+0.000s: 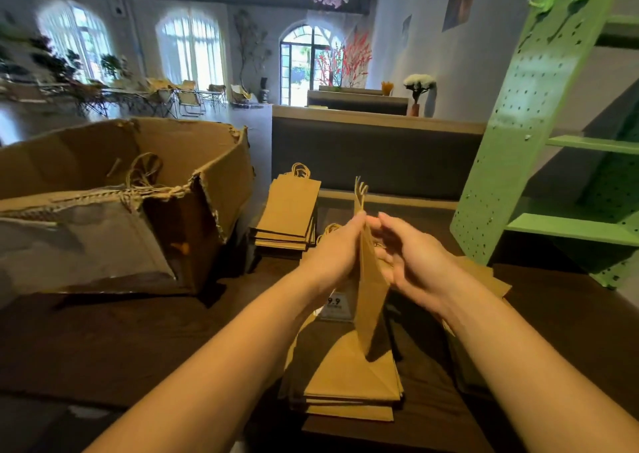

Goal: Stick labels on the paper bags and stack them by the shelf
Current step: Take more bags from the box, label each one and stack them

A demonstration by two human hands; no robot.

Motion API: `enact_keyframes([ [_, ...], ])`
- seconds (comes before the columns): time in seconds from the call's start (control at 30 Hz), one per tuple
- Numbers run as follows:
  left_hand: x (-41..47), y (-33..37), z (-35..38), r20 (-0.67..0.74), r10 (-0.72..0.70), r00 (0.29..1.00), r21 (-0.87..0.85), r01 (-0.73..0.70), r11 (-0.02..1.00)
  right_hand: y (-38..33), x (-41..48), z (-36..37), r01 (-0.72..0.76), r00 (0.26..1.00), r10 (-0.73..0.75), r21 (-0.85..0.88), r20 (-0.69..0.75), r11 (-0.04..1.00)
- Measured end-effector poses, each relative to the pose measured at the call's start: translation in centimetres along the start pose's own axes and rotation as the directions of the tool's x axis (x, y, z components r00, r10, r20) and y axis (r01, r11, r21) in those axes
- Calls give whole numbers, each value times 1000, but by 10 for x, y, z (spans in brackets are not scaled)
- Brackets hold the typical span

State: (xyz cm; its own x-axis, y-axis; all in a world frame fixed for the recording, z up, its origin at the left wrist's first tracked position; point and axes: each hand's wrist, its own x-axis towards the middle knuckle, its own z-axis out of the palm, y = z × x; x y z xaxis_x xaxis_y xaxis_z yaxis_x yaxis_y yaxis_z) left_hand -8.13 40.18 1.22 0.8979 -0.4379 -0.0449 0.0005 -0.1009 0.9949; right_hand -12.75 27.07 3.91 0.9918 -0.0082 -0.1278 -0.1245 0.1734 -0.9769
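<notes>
One torn corrugated cardboard box (114, 189) is seen left of two stacks of flat kraft bags (290, 217) on a dark table (103, 342). One paper bag (371, 279) is held edge-on above the nearer stack (349, 383), pinched by the left hand (332, 255), while the right hand (408, 255) is held open beside it.

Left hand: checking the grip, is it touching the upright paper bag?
Touching. The head view shows the left hand pressed against the upright paper bag, fingertips on its top edge.
</notes>
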Motion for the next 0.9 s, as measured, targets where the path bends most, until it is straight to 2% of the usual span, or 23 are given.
enact_keyframes([
  [0.07,-4,1,-2,-33,-45,998,-224,36,974,10,2,13,110,991,-131,-332,-40,937],
  [0.13,-11,3,-3,-74,-119,990,-366,84,927,20,7,16,182,969,-243,-576,-31,797],
  [0.2,-14,0,-6,-136,-148,980,-375,87,923,25,10,13,200,953,-299,-647,-45,736],
  [0.27,-14,-7,-11,-195,-139,971,-343,65,937,27,11,7,168,943,-314,-663,-107,729],
  [0.37,-13,-20,-22,-251,-73,965,-196,23,980,28,14,-5,49,945,-228,-583,-237,811],
  [0.43,-12,-31,-29,-269,-22,963,-37,12,999,33,16,-13,-30,964,-105,-493,-243,870],
  [0.5,-12,-44,-34,-289,-3,957,94,31,995,39,19,-19,-71,973,-45,-486,-225,871],
  [0.67,-11,-69,-43,-348,71,935,422,89,902,60,27,-25,-64,970,-100,-628,-223,775],
  [0.83,-10,-89,-44,-411,110,905,583,168,795,87,32,-24,18,943,-264,-763,-201,647],
  [0.9,-12,-94,-44,-439,143,887,580,158,799,92,34,-26,60,924,-323,-760,-202,648],
])
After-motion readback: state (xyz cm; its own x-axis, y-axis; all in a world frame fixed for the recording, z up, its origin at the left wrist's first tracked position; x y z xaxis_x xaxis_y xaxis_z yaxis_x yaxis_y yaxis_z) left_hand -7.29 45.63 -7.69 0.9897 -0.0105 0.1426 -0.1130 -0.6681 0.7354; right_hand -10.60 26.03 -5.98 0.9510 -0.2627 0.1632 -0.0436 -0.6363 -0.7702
